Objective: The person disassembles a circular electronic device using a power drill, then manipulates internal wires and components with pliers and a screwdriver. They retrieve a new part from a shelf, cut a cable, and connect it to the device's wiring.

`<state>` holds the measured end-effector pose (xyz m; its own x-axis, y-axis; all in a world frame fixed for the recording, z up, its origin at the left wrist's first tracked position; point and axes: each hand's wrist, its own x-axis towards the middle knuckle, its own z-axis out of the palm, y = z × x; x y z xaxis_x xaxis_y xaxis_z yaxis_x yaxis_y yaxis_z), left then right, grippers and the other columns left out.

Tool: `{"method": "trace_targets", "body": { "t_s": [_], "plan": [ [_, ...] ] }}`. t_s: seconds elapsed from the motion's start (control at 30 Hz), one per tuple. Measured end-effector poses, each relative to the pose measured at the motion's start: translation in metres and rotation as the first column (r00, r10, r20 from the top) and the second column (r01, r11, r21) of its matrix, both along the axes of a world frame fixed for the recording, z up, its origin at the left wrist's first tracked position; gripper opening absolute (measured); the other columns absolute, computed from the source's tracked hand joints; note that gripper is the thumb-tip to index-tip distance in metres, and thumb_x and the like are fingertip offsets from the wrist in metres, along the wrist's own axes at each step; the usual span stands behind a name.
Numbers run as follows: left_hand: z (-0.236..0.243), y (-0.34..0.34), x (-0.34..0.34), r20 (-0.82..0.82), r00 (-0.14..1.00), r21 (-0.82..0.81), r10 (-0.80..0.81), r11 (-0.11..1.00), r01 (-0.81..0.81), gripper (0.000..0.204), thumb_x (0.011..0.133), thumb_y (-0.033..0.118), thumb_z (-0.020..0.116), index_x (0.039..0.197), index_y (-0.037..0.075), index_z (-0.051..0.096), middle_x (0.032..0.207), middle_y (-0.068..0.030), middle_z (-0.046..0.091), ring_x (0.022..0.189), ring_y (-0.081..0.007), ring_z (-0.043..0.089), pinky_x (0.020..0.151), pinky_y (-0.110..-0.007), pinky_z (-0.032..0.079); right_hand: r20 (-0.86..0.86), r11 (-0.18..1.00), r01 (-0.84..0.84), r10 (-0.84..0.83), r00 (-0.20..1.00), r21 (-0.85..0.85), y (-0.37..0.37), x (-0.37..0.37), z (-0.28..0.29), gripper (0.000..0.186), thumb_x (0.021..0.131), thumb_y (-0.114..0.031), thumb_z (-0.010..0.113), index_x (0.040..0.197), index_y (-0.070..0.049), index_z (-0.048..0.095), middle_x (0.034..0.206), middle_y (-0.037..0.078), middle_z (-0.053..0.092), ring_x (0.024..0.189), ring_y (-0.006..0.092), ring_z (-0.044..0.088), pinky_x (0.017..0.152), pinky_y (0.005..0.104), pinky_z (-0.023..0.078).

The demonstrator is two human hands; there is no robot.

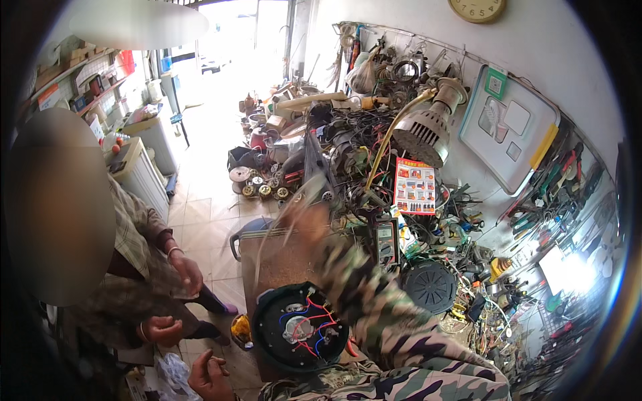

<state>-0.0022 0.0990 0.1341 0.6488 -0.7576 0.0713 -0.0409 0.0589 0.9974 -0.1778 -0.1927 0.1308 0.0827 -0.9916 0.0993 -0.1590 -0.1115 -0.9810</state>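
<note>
A round dark green housing (264, 321) holds red and blue wires and metal parts (297, 329) on a worn bench top (274, 260). My left hand (208, 377) is low at its left, fingers apart and slightly curled, holding nothing visible. My right hand (306, 224), in a camouflage sleeve, is raised over the far end of the bench, smeared by motion; a pale blurred thing is at its fingers, too unclear to name. A yellow object (241, 329) is beside the housing.
A person (130, 234) stands at the left, both hands low. Piled motors and cables (341, 140) fill the back. A lamp (428, 123) hangs over the bench near a multimeter (386, 240), a round black lid (429, 286) and clutter. Tools (568, 174) line the right wall.
</note>
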Motion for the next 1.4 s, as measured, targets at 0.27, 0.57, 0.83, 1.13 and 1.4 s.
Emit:
{"method": "trace_targets", "body": {
  "t_s": [0.27, 0.57, 0.83, 1.13, 1.4],
  "plan": [
    [-0.043, 0.006, 0.009, 0.112, 0.994, 0.133, -0.008, 0.991, -0.007, 0.017, 0.095, 0.008, 0.059, 0.103, -0.001, 0.07, 0.074, -0.0079, 0.066, 0.061, -0.0124, 0.059, 0.053, -0.028, 0.045, 0.253, 0.976, 0.143, -0.098, 0.962, -0.166, -0.089, -0.102, 0.055, 0.03, 0.09, -0.004, 0.068, 0.115, 0.01, 0.06, 0.097, 0.014, 0.07, 0.079, 0.0227, 0.071, 0.065, 0.0316, 0.059],
    [-0.068, -0.019, -0.007, 0.237, 0.938, 0.255, -0.252, 0.948, 0.191, 0.016, 0.095, 0.004, 0.062, 0.106, -0.003, 0.07, 0.077, -0.0043, 0.066, 0.063, -0.0087, 0.057, 0.057, -0.024, 0.044, -0.351, 0.938, 0.232, -0.134, 0.927, 0.256, 0.049, -0.223, -0.118, 0.025, 0.088, -0.017, 0.073, 0.099, 0.005, 0.073, 0.075, 0.011, 0.072, 0.066, 0.0141, 0.069, 0.058, 0.0294, 0.054],
    [-0.079, -0.034, -0.021, 0.244, 0.91, 0.312, -0.335, 0.916, 0.254, 0.016, 0.095, 0.004, 0.061, 0.106, -0.004, 0.07, 0.075, -0.0039, 0.064, 0.061, -0.0075, 0.054, 0.057, -0.023, 0.042, -0.836, 0.983, 0.181, -0.114, 0.536, -0.019, 0.122, -0.247, -0.222, 0.063, 0.074, -0.04, 0.084, 0.12, -0.002, 0.063, 0.111, 0.019, 0.068, 0.101, 0.035, 0.066, 0.088, 0.0433, 0.053],
    [-0.062, -0.046, -0.056, 0.237, 0.882, 0.31, -0.407, 0.892, 0.328, 0.016, 0.097, 0.007, 0.061, 0.104, -0.004, 0.07, 0.075, -0.0064, 0.067, 0.061, -0.0071, 0.056, 0.055, -0.022, 0.044, -0.935, 0.989, 0.146, -0.019, 0.354, 0.035, 0.102, -0.204, -0.244, 0.072, 0.063, -0.038, 0.086, 0.116, 0.002, 0.057, 0.115, 0.02, 0.06, 0.116, 0.0392, 0.053, 0.102, 0.0471, 0.043],
    [-0.066, -0.084, -0.119, -0.27, 0.774, 0.07, -0.573, 0.79, 0.609, 0.037, 0.1, 0.013, 0.06, 0.133, -0.003, 0.053, 0.113, -0.0156, 0.066, 0.092, -0.0158, 0.064, 0.078, -0.029, 0.051, -0.129, 0.846, 0.238, -0.201, 0.971, 0.476, 0.097, -0.244, -0.162, 0.059, 0.077, -0.04, 0.079, 0.106, 0.01, 0.068, 0.095, 0.019, 0.073, 0.086, 0.0287, 0.071, 0.077, 0.0374, 0.054]
  ]
}}
